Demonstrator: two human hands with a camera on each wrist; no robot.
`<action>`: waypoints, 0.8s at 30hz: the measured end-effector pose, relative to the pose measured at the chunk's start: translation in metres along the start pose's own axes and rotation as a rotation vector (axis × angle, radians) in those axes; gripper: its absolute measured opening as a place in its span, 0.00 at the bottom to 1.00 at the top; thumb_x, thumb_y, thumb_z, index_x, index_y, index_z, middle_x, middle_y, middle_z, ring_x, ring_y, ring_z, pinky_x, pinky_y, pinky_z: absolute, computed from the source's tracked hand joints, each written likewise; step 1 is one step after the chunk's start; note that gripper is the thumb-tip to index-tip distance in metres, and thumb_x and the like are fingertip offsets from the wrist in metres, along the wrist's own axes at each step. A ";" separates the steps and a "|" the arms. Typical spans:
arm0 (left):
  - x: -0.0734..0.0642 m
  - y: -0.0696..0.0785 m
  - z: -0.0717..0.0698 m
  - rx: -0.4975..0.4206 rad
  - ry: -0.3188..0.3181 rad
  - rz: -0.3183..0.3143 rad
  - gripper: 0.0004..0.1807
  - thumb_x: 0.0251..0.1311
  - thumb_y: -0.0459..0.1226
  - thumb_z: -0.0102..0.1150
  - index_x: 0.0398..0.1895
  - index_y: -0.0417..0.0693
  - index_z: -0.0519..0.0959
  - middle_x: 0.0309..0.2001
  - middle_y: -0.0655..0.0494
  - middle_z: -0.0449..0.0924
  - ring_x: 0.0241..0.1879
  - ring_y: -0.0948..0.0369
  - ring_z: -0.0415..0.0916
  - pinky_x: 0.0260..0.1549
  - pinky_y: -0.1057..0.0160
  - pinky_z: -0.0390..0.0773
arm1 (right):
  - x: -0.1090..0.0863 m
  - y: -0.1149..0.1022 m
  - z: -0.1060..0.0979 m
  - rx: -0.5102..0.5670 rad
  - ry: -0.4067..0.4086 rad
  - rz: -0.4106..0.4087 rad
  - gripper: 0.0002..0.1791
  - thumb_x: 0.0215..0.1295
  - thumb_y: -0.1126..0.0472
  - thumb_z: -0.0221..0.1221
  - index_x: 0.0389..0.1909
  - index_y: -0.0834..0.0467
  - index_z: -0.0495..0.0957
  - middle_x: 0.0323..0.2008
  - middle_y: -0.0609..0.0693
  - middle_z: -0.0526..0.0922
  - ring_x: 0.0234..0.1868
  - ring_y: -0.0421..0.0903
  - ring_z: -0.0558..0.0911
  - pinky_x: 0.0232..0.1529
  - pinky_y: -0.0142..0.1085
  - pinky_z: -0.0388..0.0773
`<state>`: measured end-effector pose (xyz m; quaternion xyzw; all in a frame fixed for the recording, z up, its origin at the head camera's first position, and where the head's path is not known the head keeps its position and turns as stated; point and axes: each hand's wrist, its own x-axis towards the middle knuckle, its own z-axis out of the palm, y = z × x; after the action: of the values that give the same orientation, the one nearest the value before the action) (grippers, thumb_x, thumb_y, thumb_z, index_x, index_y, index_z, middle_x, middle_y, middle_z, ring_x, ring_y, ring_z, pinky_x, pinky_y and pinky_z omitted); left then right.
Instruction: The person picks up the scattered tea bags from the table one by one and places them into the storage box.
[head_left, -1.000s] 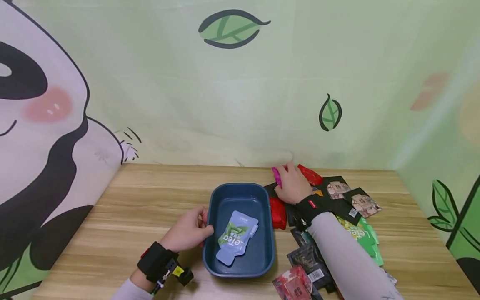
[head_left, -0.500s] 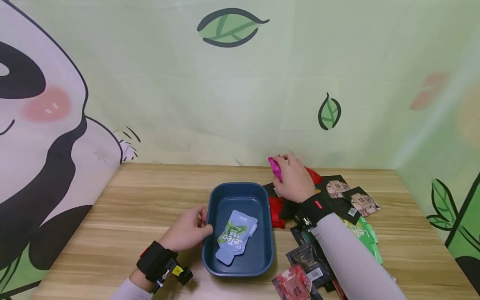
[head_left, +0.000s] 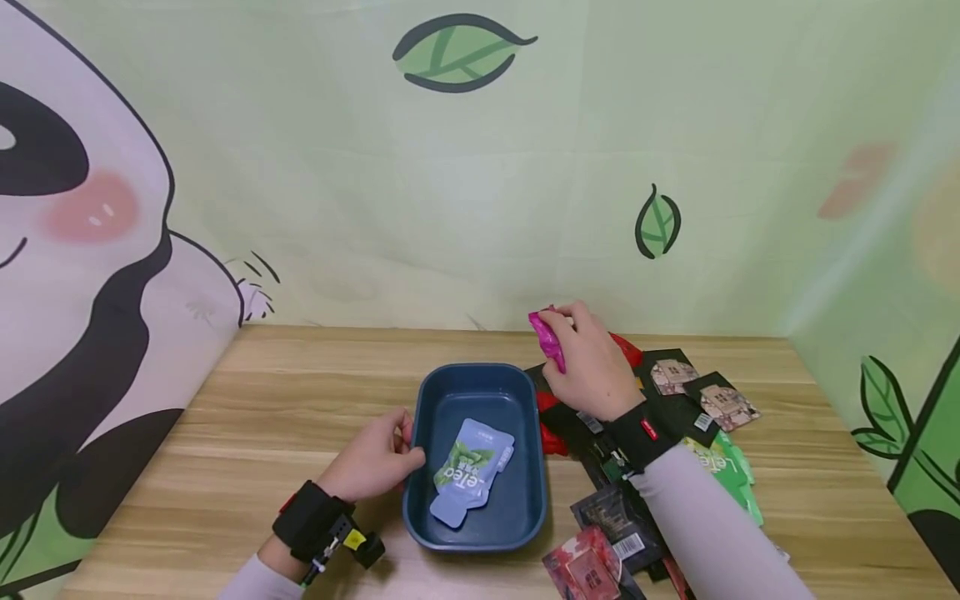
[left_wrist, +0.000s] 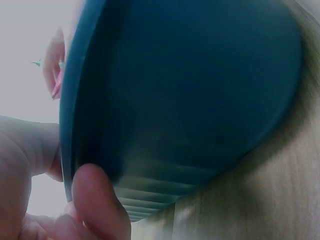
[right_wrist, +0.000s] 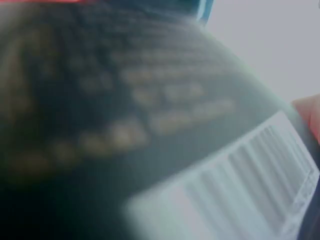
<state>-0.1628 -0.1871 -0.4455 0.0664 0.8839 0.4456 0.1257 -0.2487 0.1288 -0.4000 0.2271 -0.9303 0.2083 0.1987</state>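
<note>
My left hand pinches the left rim of a dark blue tray. In the left wrist view, its fingers lie against the tray wall. One or more light-blue LeTea pouches lie inside the tray. Beyond the tray's far right corner, my right hand grips a shiny pink packet. Below that hand is a black packet with a barcode, covering part of a red packet. This black packet fills the right wrist view, blurred; whether the hand also holds it, I cannot tell.
Black packets with a house picture lie on the wooden table at the right. A green LeTea pouch is partly under the right sleeve. Nearer lie a dark packet and a red patterned packet. A printed backdrop stands behind.
My right hand has risen from the pile with the pink packet, which shows more fully. The black packet below the hand now covers more of the red one. My left hand stays on the rim.
</note>
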 end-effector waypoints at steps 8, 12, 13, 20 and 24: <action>0.000 0.000 0.000 0.000 -0.001 -0.002 0.11 0.59 0.36 0.59 0.38 0.43 0.68 0.19 0.51 0.73 0.17 0.50 0.75 0.17 0.58 0.72 | -0.010 -0.021 -0.008 0.000 0.030 -0.061 0.37 0.50 0.56 0.65 0.66 0.56 0.73 0.58 0.55 0.71 0.50 0.48 0.75 0.43 0.42 0.80; 0.001 0.000 0.000 0.001 -0.001 0.002 0.11 0.59 0.36 0.59 0.39 0.43 0.68 0.19 0.51 0.73 0.17 0.50 0.75 0.17 0.59 0.72 | -0.016 -0.034 -0.007 0.011 0.004 -0.075 0.38 0.50 0.55 0.66 0.66 0.55 0.72 0.59 0.54 0.71 0.52 0.48 0.75 0.44 0.42 0.80; 0.001 0.000 0.000 0.002 -0.001 0.003 0.11 0.59 0.36 0.59 0.39 0.43 0.68 0.19 0.51 0.73 0.17 0.51 0.75 0.17 0.59 0.72 | -0.017 -0.038 -0.007 0.014 -0.004 -0.081 0.38 0.51 0.55 0.66 0.67 0.55 0.72 0.59 0.54 0.71 0.52 0.48 0.74 0.45 0.42 0.80; 0.001 -0.001 0.000 -0.002 -0.001 -0.003 0.11 0.59 0.36 0.58 0.39 0.42 0.68 0.19 0.50 0.73 0.17 0.50 0.75 0.17 0.59 0.71 | -0.029 -0.061 0.001 0.036 -0.043 -0.145 0.38 0.51 0.54 0.64 0.68 0.53 0.72 0.62 0.52 0.71 0.54 0.47 0.74 0.44 0.40 0.80; 0.001 0.000 0.000 -0.005 -0.002 -0.007 0.11 0.59 0.37 0.59 0.39 0.42 0.68 0.19 0.50 0.73 0.17 0.50 0.75 0.17 0.59 0.72 | -0.037 -0.073 0.003 0.060 -0.082 -0.177 0.36 0.53 0.53 0.63 0.68 0.51 0.72 0.62 0.49 0.71 0.54 0.43 0.73 0.45 0.36 0.79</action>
<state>-0.1633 -0.1868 -0.4453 0.0635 0.8830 0.4472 0.1281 -0.1826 0.0807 -0.3980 0.3225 -0.9074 0.2082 0.1713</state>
